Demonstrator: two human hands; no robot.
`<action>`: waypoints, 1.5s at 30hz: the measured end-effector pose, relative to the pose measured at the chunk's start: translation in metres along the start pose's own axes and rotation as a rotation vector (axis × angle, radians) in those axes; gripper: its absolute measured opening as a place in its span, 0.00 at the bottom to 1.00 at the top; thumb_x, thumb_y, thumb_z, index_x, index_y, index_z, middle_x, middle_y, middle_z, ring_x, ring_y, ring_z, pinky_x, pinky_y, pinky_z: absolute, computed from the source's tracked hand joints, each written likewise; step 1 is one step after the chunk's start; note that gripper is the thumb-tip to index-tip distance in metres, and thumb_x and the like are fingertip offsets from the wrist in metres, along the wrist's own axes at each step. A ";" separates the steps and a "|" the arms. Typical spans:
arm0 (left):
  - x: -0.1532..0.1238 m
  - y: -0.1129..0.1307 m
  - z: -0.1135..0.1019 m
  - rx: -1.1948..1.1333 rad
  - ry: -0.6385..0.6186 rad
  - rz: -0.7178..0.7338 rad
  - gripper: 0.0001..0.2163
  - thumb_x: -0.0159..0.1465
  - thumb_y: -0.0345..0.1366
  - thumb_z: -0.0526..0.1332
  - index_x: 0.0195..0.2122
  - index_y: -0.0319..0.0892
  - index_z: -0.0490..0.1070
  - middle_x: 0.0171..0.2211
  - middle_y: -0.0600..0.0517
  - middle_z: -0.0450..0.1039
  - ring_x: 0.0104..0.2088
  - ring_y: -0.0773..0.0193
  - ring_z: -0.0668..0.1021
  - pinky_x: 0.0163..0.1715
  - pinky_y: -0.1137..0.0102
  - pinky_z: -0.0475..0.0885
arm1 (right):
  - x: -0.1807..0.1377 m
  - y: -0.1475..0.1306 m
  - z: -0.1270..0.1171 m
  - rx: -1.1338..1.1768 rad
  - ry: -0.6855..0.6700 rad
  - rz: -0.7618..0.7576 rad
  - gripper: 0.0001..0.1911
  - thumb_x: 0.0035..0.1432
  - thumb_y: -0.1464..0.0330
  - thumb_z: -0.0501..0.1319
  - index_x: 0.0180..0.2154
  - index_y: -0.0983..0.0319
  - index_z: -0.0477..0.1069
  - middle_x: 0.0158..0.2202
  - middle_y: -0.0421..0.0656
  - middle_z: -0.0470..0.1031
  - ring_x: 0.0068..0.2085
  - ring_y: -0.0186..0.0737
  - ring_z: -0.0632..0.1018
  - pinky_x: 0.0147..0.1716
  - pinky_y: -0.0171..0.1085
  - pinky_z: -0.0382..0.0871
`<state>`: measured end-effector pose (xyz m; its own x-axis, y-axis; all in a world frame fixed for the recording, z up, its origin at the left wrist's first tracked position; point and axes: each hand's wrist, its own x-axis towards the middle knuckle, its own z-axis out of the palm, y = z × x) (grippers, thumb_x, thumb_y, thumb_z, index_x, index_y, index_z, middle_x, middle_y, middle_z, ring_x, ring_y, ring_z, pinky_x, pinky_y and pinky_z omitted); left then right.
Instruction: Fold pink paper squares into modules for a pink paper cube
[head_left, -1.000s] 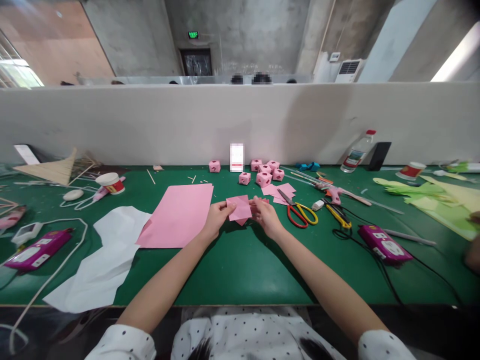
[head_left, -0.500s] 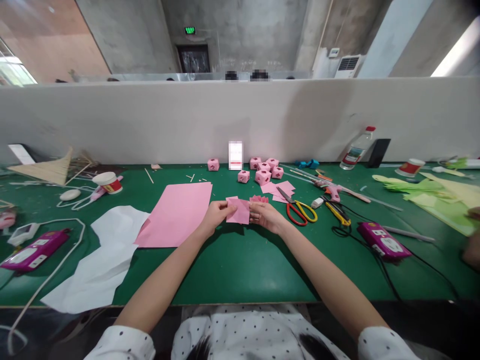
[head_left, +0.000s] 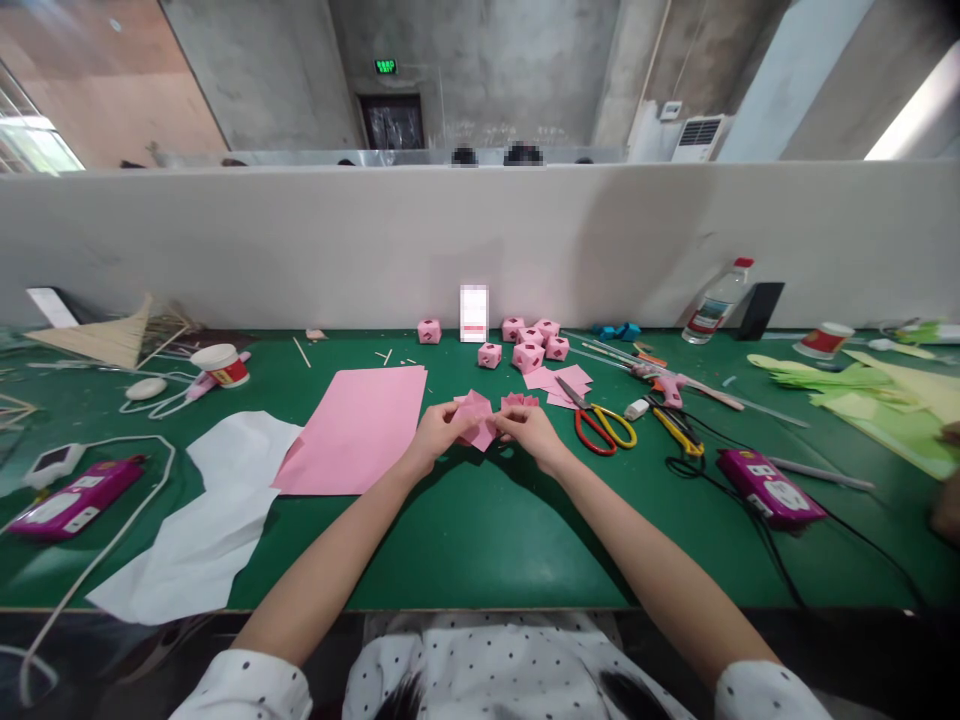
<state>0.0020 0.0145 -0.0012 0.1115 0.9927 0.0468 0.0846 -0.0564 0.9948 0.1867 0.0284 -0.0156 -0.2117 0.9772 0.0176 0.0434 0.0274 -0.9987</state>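
Observation:
Both my hands meet at the middle of the green table (head_left: 480, 530) on a small folded pink paper piece (head_left: 477, 418). My left hand (head_left: 435, 432) pinches its left side with closed fingers. My right hand (head_left: 529, 432) pinches its right side the same way. The paper is partly folded up and held just above the table. A large pink sheet (head_left: 358, 428) lies flat to the left of my hands. More small pink squares (head_left: 559, 382) lie behind my right hand. Several finished pink paper cubes (head_left: 529, 345) stand further back.
Red and yellow scissors (head_left: 600, 420) lie right of my right hand, then a yellow cutter (head_left: 679, 428), a glue gun (head_left: 664, 383) and a purple power strip (head_left: 771, 487) with cables. White paper (head_left: 202, 520) and another purple strip (head_left: 71, 497) lie left. Green paper (head_left: 885, 400) sits far right beside another person's hand (head_left: 946, 510).
My hands have drawn closer together and the pink piece is more folded up between them than a second ago. Nothing else on the table has moved.

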 end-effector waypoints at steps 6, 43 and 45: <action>0.002 -0.010 0.007 -0.074 0.145 0.078 0.21 0.47 0.41 0.73 0.41 0.36 0.76 0.35 0.49 0.79 0.34 0.61 0.78 0.36 0.70 0.72 | -0.002 0.005 0.011 0.080 0.030 0.022 0.18 0.45 0.55 0.71 0.26 0.63 0.75 0.25 0.42 0.76 0.26 0.32 0.74 0.25 0.31 0.69; 0.001 -0.002 0.004 -0.190 0.036 0.024 0.27 0.49 0.38 0.72 0.48 0.37 0.66 0.34 0.48 0.79 0.31 0.63 0.79 0.35 0.68 0.76 | 0.000 0.004 0.009 0.007 -0.023 -0.041 0.21 0.46 0.50 0.68 0.26 0.61 0.70 0.24 0.40 0.75 0.27 0.34 0.75 0.25 0.32 0.68; 0.002 -0.003 0.005 -0.174 0.058 0.037 0.25 0.49 0.38 0.72 0.45 0.37 0.67 0.33 0.49 0.79 0.30 0.63 0.79 0.34 0.68 0.76 | 0.000 0.005 0.012 0.021 -0.025 -0.029 0.22 0.44 0.49 0.69 0.26 0.61 0.70 0.24 0.40 0.75 0.27 0.34 0.75 0.25 0.32 0.68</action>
<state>0.0066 0.0160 -0.0045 0.0540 0.9950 0.0841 -0.0915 -0.0790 0.9927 0.1753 0.0259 -0.0210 -0.2365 0.9706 0.0452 0.0167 0.0505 -0.9986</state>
